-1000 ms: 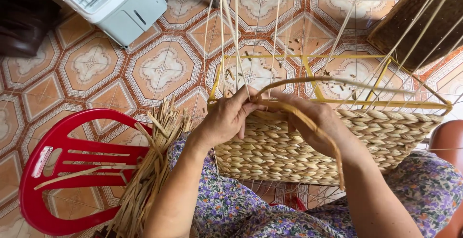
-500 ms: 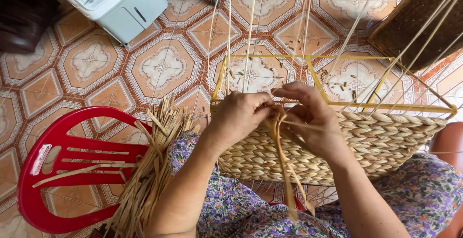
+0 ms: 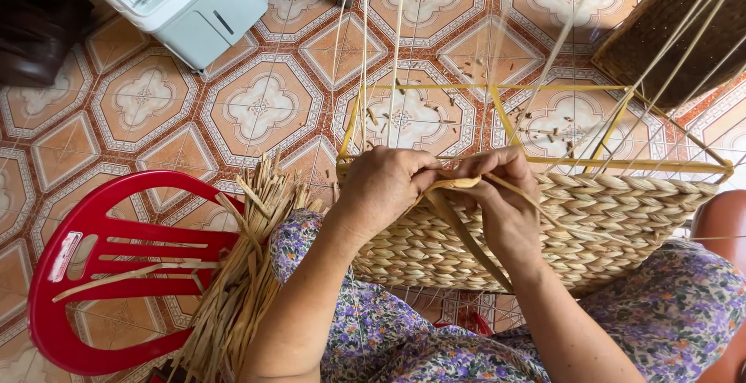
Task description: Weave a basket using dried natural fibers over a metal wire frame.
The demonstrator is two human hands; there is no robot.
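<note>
Strand work sits at the top edge of the half-woven basket (image 3: 544,228), which lies across the lap with its long axis running left to right. The left hand (image 3: 385,189) and right hand (image 3: 501,196) meet there, fingertips touching — both pinch one flat reed strand (image 3: 458,224), trailing down and rightward over the woven wall (the right hand is nearer its loose length). Spare reeds (image 3: 241,290) lie left — on the red plastic chair (image 3: 85,274).
</note>
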